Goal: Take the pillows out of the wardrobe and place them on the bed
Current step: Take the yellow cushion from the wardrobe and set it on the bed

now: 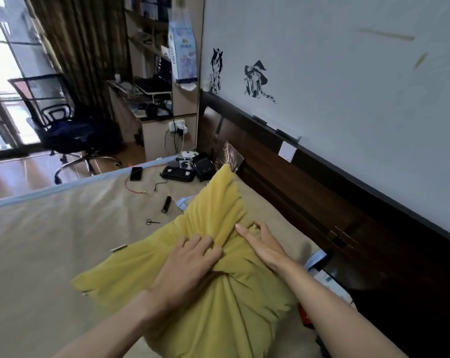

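As hands [190, 264] [262, 244] grip it, pillow [218, 200] lies — bunched — on bed [51, 241].

Pillow [218, 293] on bed [51, 241] beside headboard [309, 192], scissors [152, 222] left, chair [63, 125] beyond bed

A mustard-yellow fabric pillow [244, 306] is lying at lower centre on the beige-sheeted bed [51, 241]. The left hand [190, 262] is digging curled fingers into its bunched cover, and the right hand [262, 244] is gripping the same fold (thumb stretched straight). Small black scissors [152, 222] and a black cylindrical torch [166, 204] are lying just beyond, near mid-frame.
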Available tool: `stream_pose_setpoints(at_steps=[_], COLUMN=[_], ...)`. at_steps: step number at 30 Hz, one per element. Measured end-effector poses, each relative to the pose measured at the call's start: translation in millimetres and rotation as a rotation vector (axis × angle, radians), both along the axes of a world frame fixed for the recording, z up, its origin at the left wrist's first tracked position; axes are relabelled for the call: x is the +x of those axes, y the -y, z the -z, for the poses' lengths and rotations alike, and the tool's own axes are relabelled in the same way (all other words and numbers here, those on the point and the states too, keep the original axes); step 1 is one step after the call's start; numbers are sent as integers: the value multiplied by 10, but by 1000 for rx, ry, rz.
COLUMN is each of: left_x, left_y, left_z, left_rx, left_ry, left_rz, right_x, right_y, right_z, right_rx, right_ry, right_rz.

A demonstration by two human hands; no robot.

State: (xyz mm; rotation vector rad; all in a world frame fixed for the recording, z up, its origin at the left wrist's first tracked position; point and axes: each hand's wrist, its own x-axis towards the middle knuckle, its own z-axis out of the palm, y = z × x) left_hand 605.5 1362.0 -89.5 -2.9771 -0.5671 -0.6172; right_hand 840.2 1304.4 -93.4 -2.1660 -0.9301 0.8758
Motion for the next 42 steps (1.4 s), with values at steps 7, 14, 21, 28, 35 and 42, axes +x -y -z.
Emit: stream_pose_setpoints(at_steps=[7,14,21,28,35,42], left_x=[628,1652,2434,2823,3186,3298], left_y=[-133,-476,-984,-1368,-1817,-2362], left_z=[160,133,137,52,253,400], left_rx=[1,-160,-196,-63,-247,-467], left_ry=[-40,-305,-404,-429,-334,-353], left_rz=[-168,-373,-382,-359,-296,-152], right_x=[543,1883,2552,2899,3121,3197], right_y=[-455,-1040,-1528,-1672,-1934,-2216], right_z=[510,218,-249,-530,-583,-486], right_rx=[-88,-1,277,228,136,-47], right_ry=[-91,97,517,484,594,753], right_rz=[-223,-307,-386,-293,-109,4])
